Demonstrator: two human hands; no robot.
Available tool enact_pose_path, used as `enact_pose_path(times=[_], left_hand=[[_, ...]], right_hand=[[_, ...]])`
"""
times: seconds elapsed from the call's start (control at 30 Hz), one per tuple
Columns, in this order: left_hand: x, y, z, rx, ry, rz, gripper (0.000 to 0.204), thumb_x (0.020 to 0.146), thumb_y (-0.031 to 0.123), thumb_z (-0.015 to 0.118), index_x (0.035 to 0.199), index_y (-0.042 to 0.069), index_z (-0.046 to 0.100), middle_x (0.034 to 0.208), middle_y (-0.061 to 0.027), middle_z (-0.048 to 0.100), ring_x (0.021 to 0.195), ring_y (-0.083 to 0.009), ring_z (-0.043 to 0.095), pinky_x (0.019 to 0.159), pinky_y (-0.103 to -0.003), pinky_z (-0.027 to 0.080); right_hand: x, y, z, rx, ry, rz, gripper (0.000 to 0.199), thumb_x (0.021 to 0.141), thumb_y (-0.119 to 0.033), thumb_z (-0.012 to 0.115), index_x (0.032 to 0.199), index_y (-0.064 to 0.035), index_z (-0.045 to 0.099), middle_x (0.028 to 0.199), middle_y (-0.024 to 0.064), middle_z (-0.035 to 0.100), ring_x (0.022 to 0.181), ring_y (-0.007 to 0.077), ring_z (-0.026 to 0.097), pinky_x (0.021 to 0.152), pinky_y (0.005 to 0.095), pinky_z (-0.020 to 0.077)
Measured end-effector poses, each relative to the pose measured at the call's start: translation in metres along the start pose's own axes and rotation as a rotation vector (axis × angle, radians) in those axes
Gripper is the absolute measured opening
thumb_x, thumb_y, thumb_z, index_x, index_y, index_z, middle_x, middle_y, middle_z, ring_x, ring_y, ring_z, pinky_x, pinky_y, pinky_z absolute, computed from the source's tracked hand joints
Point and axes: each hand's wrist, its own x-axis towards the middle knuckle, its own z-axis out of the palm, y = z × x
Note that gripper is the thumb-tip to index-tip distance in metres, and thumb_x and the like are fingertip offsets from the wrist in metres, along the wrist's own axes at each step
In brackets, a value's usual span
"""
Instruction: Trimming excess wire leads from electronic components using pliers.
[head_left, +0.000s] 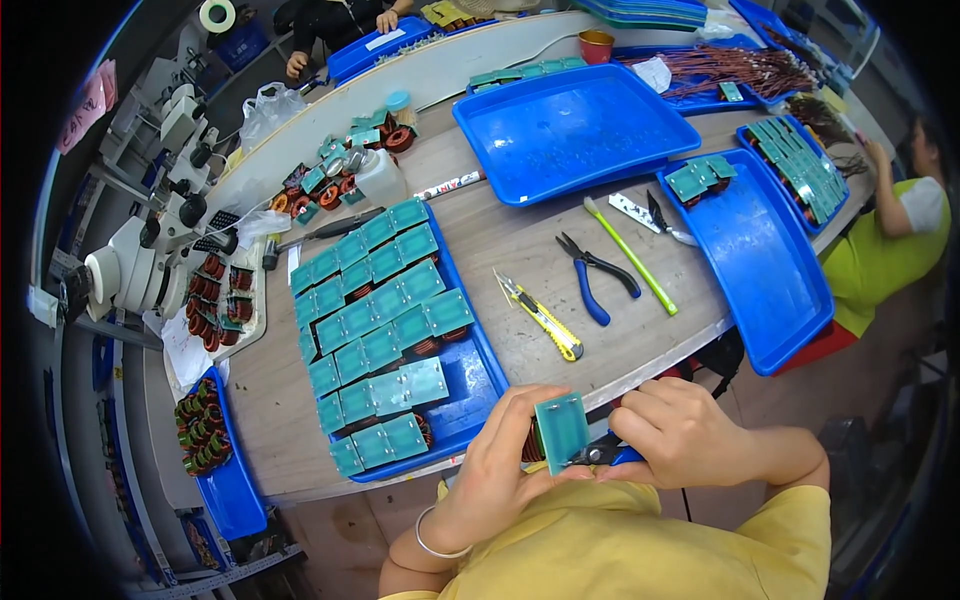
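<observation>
My left hand (495,462) holds a small green circuit board (564,428) on edge, with a wound coil partly visible behind it. My right hand (685,432) is closed around blue-handled cutters (602,453), whose dark jaws are at the board's lower edge. Whether the jaws are touching a lead is too small to tell. Left of my hands, a blue tray (478,368) carries several rows of similar boards (372,348) on coils. Nearer the middle of the table lie a yellow utility knife (540,318), blue-and-black pliers (597,277) and a lime-green stick (632,256).
A large blue tray (575,130) stands at the back. At right, another blue tray (765,270) holds a few boards beside a fuller tray (795,170). A microscope (130,262) is at left. A person in yellow-green (900,240) sits at right; another person works beyond the divider (455,78).
</observation>
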Motion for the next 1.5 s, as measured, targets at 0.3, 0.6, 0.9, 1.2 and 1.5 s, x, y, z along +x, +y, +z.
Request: enact_pose_path(times=[0.3,0.6,0.9,1.2,1.5], left_hand=[[-0.003,0.001,-0.002,-0.037,-0.036,0.046,0.064,0.064,0.023,0.078,0.113,-0.003,0.046,0.106,-0.0174,0.051,0.096,-0.0305,0.053,0.082,-0.034,0.044],[-0.006,-0.002,-0.001,-0.005,-0.007,0.150,0.073,0.059,0.040,0.077,0.112,-0.001,0.048,0.107,-0.0126,0.054,0.098,-0.0244,0.052,0.078,-0.031,0.044],[-0.004,0.003,-0.006,0.024,-0.029,0.208,0.070,0.059,0.023,0.080,0.114,-0.003,0.046,0.108,-0.0188,0.050,0.097,-0.0302,0.052,0.082,-0.034,0.044],[-0.003,0.004,-0.008,0.083,-0.025,0.226,0.070,0.059,0.023,0.080,0.114,-0.004,0.047,0.107,-0.0190,0.051,0.095,-0.0305,0.053,0.080,-0.034,0.045],[-0.003,0.000,-0.008,0.091,0.016,0.146,0.072,0.056,0.038,0.077,0.110,-0.001,0.051,0.102,-0.0138,0.056,0.091,-0.0280,0.054,0.079,-0.035,0.045]], right_hand=[[0.003,0.015,-0.003,0.030,0.119,0.032,0.045,0.068,-0.042,0.069,0.077,-0.0013,0.051,0.065,0.0090,0.045,0.060,0.0264,0.049,0.054,0.0340,0.0404],[0.002,0.012,-0.005,-0.030,0.094,0.096,0.045,0.068,-0.043,0.069,0.077,-0.0025,0.052,0.068,0.0086,0.046,0.059,0.0260,0.048,0.054,0.0334,0.0390],[0.007,0.009,-0.009,-0.082,0.109,0.078,0.041,0.071,-0.042,0.067,0.073,-0.0051,0.049,0.066,0.0063,0.044,0.059,0.0209,0.049,0.052,0.0303,0.0385],[0.010,0.008,-0.009,-0.080,0.087,0.076,0.040,0.071,-0.041,0.067,0.072,-0.0058,0.049,0.065,0.0061,0.044,0.058,0.0208,0.049,0.052,0.0306,0.0388],[0.008,0.012,0.001,-0.057,0.079,0.068,0.040,0.069,-0.038,0.069,0.071,-0.0047,0.047,0.065,0.0073,0.048,0.056,0.0215,0.051,0.050,0.0305,0.0411]])
